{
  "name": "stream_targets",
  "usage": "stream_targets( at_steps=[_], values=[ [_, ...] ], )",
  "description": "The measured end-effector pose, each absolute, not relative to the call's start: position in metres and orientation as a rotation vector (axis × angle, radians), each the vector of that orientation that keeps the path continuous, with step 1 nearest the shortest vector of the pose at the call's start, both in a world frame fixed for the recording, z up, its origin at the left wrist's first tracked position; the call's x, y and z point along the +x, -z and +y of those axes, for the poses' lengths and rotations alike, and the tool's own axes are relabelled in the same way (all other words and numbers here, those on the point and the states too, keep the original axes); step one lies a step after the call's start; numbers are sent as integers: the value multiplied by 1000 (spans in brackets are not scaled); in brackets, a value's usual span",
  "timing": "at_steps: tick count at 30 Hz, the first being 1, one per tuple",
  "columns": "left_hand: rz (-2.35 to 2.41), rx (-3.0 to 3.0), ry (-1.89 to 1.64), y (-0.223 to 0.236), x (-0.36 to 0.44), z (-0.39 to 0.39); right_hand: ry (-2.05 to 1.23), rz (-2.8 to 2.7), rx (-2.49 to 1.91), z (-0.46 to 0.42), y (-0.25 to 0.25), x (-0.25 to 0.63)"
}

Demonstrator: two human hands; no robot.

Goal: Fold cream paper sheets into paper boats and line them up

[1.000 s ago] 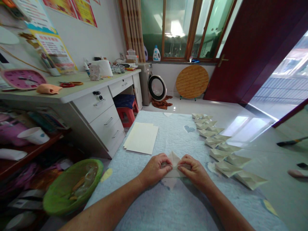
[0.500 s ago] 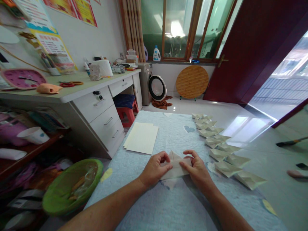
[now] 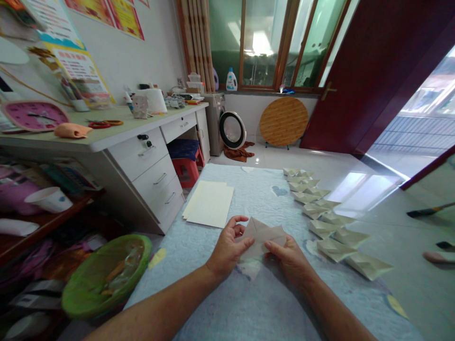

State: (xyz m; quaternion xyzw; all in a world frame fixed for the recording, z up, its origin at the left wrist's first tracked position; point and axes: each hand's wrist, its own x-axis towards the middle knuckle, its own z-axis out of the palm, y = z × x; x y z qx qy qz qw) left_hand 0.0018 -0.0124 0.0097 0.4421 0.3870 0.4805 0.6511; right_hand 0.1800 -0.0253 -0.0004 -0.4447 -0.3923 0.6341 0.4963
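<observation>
A folded sheet of paper [image 3: 262, 237] with a pointed top is held between my two hands, just above the cloth-covered table. My left hand [image 3: 232, 242] pinches its left side, thumb on the near face and fingers behind. At its lower right, my right hand [image 3: 287, 253] grips it with the thumb in front; the other fingers are mostly hidden behind the paper. Off to the right, several folded paper boats [image 3: 336, 248] stand in rows. A stack of flat paper sheets [image 3: 210, 204] lies beyond my left hand.
The light blue quilted cloth [image 3: 213, 298] covers the table. Left of it are a green basket [image 3: 67, 289] and a white desk [image 3: 138, 166] with drawers. A red stool [image 3: 190, 171], a washing machine [image 3: 213, 128] with its door open and a round wooden tabletop [image 3: 284, 121] stand farther back.
The folded paper has tilted and shows more of its face. My right hand's fingers, raised over its top edge before, have moved down behind its lower right side.
</observation>
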Motion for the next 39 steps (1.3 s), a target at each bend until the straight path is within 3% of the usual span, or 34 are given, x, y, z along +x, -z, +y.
stream_targets(
  at_steps=[7,13,16,22,27,32,39],
  values=[
    [806,944,-1068,-10,4,-12,-1486,-1123,-1074,-29,3,174],
    [880,1299,-926,-12,4,-17,-1401,-1116,-1086,-28,2,175],
    [1068,1526,-970,-15,0,-19,-1113,-1244,-1190,-24,0,184],
    [1109,2010,-1168,-10,-6,-22,-187,-1718,-1260,-28,-4,194],
    [1035,2459,-1177,-11,-6,-26,176,-2063,-1354,-32,-2,184],
    [988,2789,-742,-13,-6,-25,168,-2223,-1357,-31,4,175],
    [1094,2861,-435,-11,-11,-22,-179,-2323,-1408,-29,-1,188]
  ],
)
